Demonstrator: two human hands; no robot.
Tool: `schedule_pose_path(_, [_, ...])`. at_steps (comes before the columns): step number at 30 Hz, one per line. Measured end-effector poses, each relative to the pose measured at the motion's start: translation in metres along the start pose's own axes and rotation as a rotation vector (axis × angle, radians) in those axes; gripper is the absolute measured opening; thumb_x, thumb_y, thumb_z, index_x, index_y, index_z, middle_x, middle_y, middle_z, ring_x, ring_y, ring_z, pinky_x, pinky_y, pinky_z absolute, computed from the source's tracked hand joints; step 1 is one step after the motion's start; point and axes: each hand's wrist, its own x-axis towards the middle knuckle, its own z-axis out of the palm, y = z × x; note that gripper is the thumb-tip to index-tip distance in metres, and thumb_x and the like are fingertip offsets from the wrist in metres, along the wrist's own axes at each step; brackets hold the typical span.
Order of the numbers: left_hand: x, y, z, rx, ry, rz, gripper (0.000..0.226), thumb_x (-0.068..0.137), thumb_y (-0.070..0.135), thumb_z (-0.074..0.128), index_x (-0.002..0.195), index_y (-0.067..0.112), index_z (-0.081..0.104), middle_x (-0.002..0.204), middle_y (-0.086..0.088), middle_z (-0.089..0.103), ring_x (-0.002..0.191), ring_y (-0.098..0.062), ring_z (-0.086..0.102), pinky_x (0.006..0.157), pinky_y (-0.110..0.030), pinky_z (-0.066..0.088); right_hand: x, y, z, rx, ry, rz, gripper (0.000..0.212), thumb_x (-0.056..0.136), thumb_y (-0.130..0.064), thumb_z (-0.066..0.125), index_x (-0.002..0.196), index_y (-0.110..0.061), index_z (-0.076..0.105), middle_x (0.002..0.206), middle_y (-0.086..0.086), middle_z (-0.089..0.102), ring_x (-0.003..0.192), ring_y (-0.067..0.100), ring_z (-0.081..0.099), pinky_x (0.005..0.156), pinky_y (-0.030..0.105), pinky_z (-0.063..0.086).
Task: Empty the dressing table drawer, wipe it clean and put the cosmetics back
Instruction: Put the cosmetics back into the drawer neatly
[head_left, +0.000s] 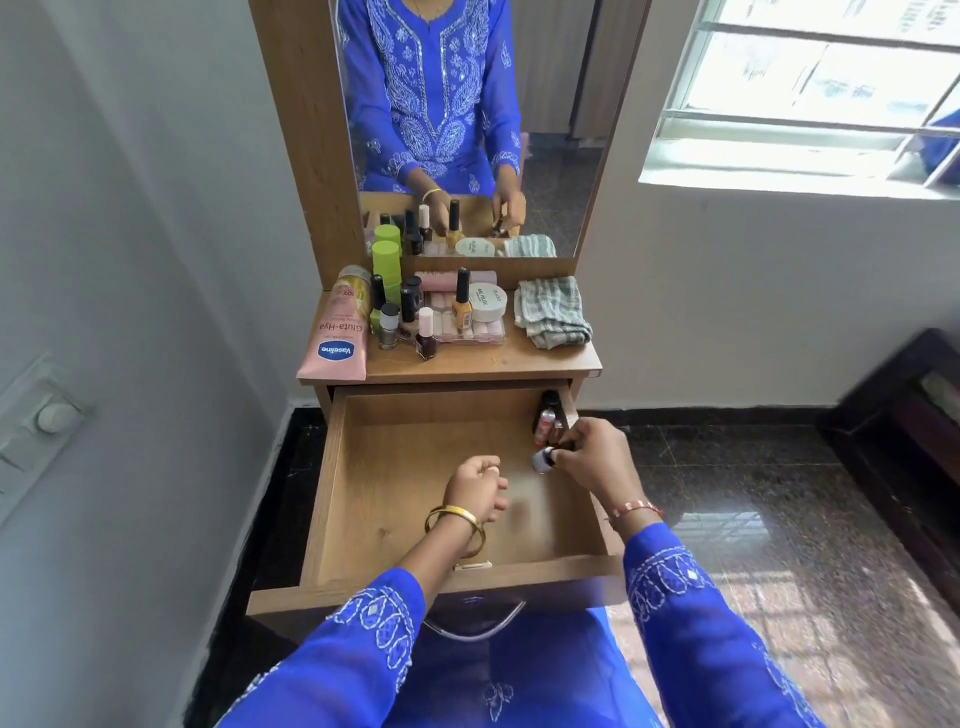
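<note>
Head view: two blue sleeves (374, 613) reach over the front of the open drawer (332, 499). A metal handle (475, 631) hangs on the drawer front, near the person.

The left hand (475, 488) is over the middle of the drawer. Its fingers are loosely curled and hold nothing. A gold bangle (456, 522) sits on that wrist.

The right hand (592, 462) is over the right side of the drawer. Its fingers pinch a small bottle (543, 460) with a dark cap (blurry, so its color is hard to tell). A red and white band (636, 508) is on that wrist.

More small bottles (548, 418) stand in the far right corner of the drawer. The wood floor of the drawer shows everywhere else.

Behind the drawer is the table (483, 361). A pink tube (337, 338) lies on its left side. Beside it stand a green bottle (387, 265) and some nail polish (426, 338) bottles. A yellow bottle (461, 306) stands on a clear box (470, 327), and a white jar (488, 302) sits just beside it. A folded cloth (553, 312) lies on the right side of the table.

A mirror (467, 124) stands at the back. A window (810, 88) is on the right wall.
</note>
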Motion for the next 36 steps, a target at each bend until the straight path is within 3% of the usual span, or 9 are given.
schedule_pose_path(5, [-0.002, -0.005, 0.003, 0.121, -0.049, 0.064, 0.024, 0.093, 0.011, 0.038, 0.104, 0.013, 0.06, 0.072, 0.004, 0.059, 0.052, -0.009, 0.052, 0.043, -0.016, 0.038, -0.007, 0.01, 0.004, -0.239, -0.013, -0.069, 0.015, 0.076, -0.006, 0.063, 0.09, -0.005, 0.068, 0.097, 0.013, 0.068, 0.095, 0.03, 0.061, 0.078, 0.032, 0.05])
schedule_pose_path(10, [-0.004, -0.011, -0.004, 0.196, -0.041, 0.096, 0.019, 0.092, 0.013, 0.042, 0.093, 0.019, 0.06, 0.068, 0.006, 0.06, 0.051, -0.009, 0.051, 0.043, -0.013, 0.038, -0.009, 0.012, 0.013, -0.4, -0.053, -0.143, 0.021, 0.082, -0.003, 0.057, 0.1, -0.002, 0.067, 0.106, 0.016, 0.062, 0.102, 0.031, 0.055, 0.088, 0.037, 0.047])
schedule_pose_path(15, [-0.002, -0.012, -0.006, 0.212, -0.026, 0.109, 0.018, 0.092, 0.014, 0.043, 0.093, 0.019, 0.06, 0.069, 0.006, 0.061, 0.053, -0.008, 0.052, 0.048, -0.016, 0.039, -0.009, 0.013, 0.016, -0.469, -0.07, -0.162, 0.02, 0.083, -0.003, 0.056, 0.101, -0.003, 0.066, 0.109, 0.014, 0.062, 0.103, 0.029, 0.053, 0.088, 0.033, 0.047])
schedule_pose_path(27, [-0.003, -0.012, -0.005, 0.225, 0.0, 0.137, 0.019, 0.092, 0.013, 0.043, 0.094, 0.02, 0.061, 0.078, 0.0, 0.064, 0.058, -0.007, 0.055, 0.041, -0.008, 0.037, -0.01, 0.007, 0.02, -0.62, -0.061, -0.209, 0.023, 0.089, -0.002, 0.046, 0.107, 0.0, 0.06, 0.11, 0.016, 0.06, 0.103, 0.031, 0.052, 0.084, 0.037, 0.049])
schedule_pose_path(31, [-0.002, -0.01, -0.006, 0.186, 0.019, 0.153, 0.022, 0.092, 0.01, 0.041, 0.095, 0.02, 0.06, 0.081, -0.002, 0.064, 0.06, -0.009, 0.056, 0.045, -0.01, 0.039, -0.01, 0.005, 0.017, -0.591, -0.067, -0.206, 0.022, 0.086, -0.002, 0.048, 0.105, -0.001, 0.06, 0.108, 0.015, 0.06, 0.101, 0.03, 0.052, 0.082, 0.036, 0.048])
schedule_pose_path(36, [-0.005, -0.004, -0.013, 0.061, 0.099, 0.219, 0.022, 0.091, 0.009, 0.042, 0.097, 0.015, 0.063, 0.077, 0.001, 0.064, 0.06, -0.01, 0.058, 0.055, -0.019, 0.046, -0.01, -0.012, 0.012, -0.372, 0.071, -0.292, 0.023, 0.088, -0.019, 0.053, 0.108, -0.007, 0.059, 0.104, 0.011, 0.06, 0.101, 0.029, 0.052, 0.079, 0.033, 0.043])
